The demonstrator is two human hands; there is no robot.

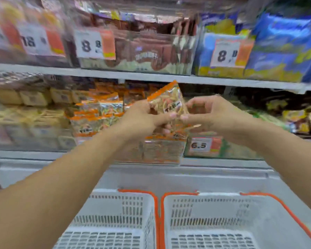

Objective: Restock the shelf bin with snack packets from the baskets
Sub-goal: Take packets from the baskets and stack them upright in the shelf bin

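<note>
Both hands are holding one snack packet [166, 103] up in front of the lower shelf. The left hand [142, 117] is pinching the packet's left edge, its grip clamped on the wrapper with the thumb lying along the lower front. The right hand [207, 114] is pinching the packet's lower right corner between thumb and forefinger, its grip also clamped on it, while the other fingers are curling loosely above. The packet is clear with an orange top strip, and it is tilting so that its top corner is pointing up toward the edge of the upper shelf [151, 78].

Just behind and below the packet, the shelf bin [158, 151] is sitting on the lower shelf with matching orange packets [97, 112] piling in it and to its left. A price tag reading 6.5 [200, 145] is hanging just right of the bin.

Below the arms, two white baskets with orange rims are standing side by side, touching: the left basket [115, 209] and the right basket [214, 212]. Their visible insides are showing only slotted walls and floor.

On the upper shelf, brown packets [144, 54] and blue and yellow packets [280, 47] are standing behind price tags reading 8 [90, 44].
</note>
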